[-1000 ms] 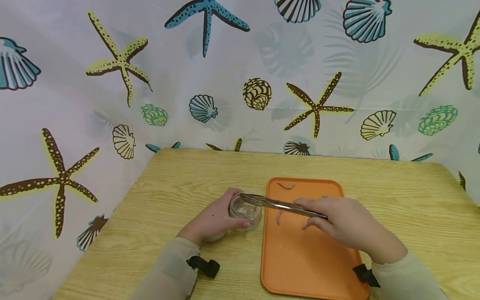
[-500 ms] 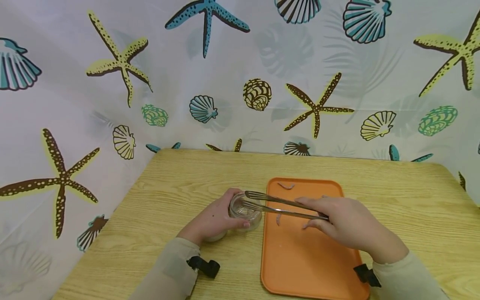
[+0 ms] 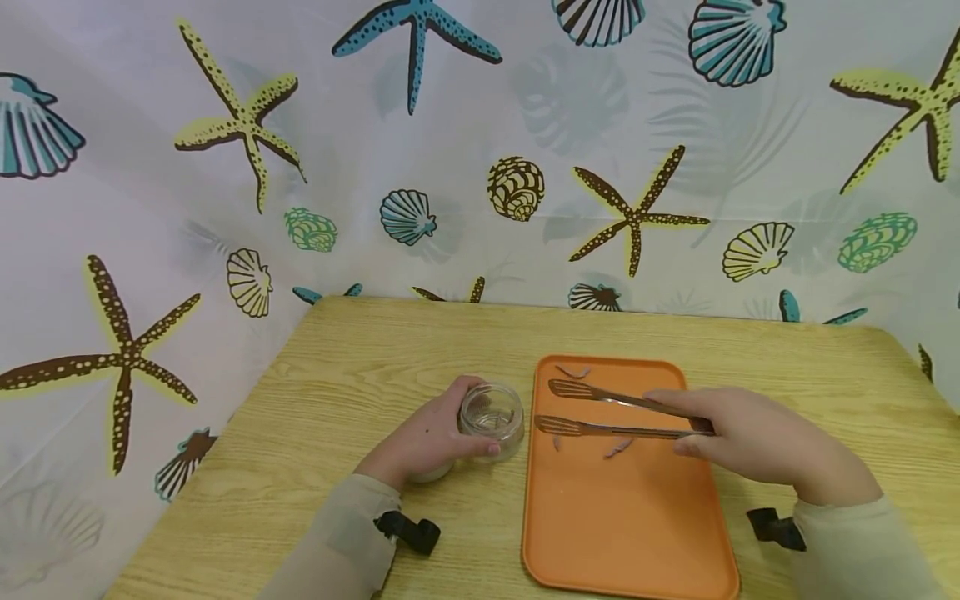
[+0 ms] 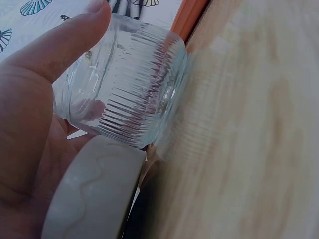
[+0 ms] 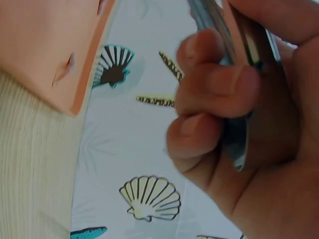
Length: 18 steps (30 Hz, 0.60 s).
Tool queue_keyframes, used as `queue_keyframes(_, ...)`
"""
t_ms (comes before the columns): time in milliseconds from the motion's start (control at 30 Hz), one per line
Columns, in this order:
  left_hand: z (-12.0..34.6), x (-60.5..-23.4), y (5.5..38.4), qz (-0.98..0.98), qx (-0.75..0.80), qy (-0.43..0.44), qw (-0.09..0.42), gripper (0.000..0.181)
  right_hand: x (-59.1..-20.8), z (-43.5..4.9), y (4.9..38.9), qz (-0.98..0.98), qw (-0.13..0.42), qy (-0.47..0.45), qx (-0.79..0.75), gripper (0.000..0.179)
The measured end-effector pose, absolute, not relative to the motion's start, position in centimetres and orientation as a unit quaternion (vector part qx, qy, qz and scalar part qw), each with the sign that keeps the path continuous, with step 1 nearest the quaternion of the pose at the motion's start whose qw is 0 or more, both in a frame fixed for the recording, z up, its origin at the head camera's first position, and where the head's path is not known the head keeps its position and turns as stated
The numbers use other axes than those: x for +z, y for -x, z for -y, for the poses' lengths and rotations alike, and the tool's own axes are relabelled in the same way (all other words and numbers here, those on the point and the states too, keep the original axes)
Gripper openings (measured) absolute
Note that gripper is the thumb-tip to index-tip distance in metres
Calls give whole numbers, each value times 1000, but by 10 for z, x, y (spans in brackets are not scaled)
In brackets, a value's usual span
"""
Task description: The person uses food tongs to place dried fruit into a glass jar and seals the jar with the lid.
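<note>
My left hand [image 3: 427,429] grips a clear glass jar [image 3: 495,412] standing on the table left of the tray. In the left wrist view the ribbed jar [image 4: 124,82] shows blurred pinkish patches through its glass. A white rounded object [image 4: 94,189] lies close under that hand. Metal tongs [image 3: 622,432] with slotted ends are held by my right hand [image 3: 765,442], their arms spread apart above the orange tray [image 3: 622,533]. Nothing is visible between the tong ends. Thin greyish-purple strips [image 3: 618,448] lie on the tray; the tongs partly cover some.
A wood-grain table [image 3: 397,342] carries everything. Behind and to the left hangs a white cloth [image 3: 450,125] printed with starfish and shells. Another strip [image 3: 573,372] lies near the tray's far edge. Both wrists bear black straps [image 3: 408,532].
The tongs' arms have spread apart. My right hand has drawn them rightward from above the jar to over the tray. My left hand and the jar have stayed put.
</note>
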<state>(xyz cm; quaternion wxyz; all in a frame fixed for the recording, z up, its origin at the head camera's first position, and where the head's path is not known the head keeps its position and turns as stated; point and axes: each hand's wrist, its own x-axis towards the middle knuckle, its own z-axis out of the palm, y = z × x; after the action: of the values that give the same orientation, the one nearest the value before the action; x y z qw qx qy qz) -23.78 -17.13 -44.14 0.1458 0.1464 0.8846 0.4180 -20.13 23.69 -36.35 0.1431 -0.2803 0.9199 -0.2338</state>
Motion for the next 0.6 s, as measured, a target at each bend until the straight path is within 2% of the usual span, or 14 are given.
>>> queue_keyframes(133, 172, -441, 237, -885, 418, -144, 145, 94, -364, -247, 205, -917, 183, 273, -226, 63)
queue_keyframes(300, 172, -442, 237, -886, 416, -146, 143, 94, -367, -246, 207, -916, 204, 267, -222, 65)
queue_keyframes(600, 171, -443, 238, -890, 408, -150, 140, 100, -376, -243, 210, -922, 193, 259, -215, 61)
